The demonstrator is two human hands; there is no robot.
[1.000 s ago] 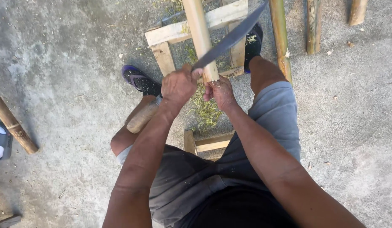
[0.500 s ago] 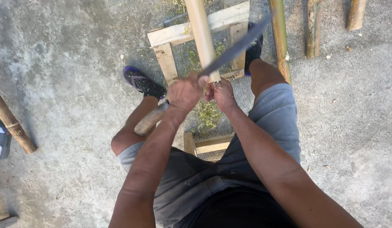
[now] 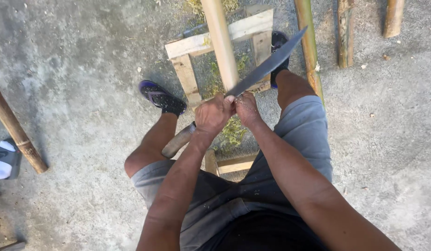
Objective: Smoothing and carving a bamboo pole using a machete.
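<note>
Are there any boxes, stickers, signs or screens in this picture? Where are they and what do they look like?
None in view: no packages, labels, signs or screens.
What is there: a pale bamboo pole, a long dark knife, an open wooden frame on grey concrete, and more bamboo poles lying at the top right.

bamboo pole [image 3: 221, 42]: showing pale tan, upper middle of the frame
blade [image 3: 267, 65]: showing dark grey
wooden frame [image 3: 247, 28]: looking light, bleached brown
shorts [image 3: 304, 135]: showing grey, speckled with pale shavings
shoe [image 3: 162, 97]: showing black with purple edging, left of centre
ground [image 3: 76, 69]: appearing mottled grey
pole at far left [image 3: 15, 130]: showing brown with darker rings
green-yellow bamboo [image 3: 309, 46]: lying upper right, streaked olive
</note>
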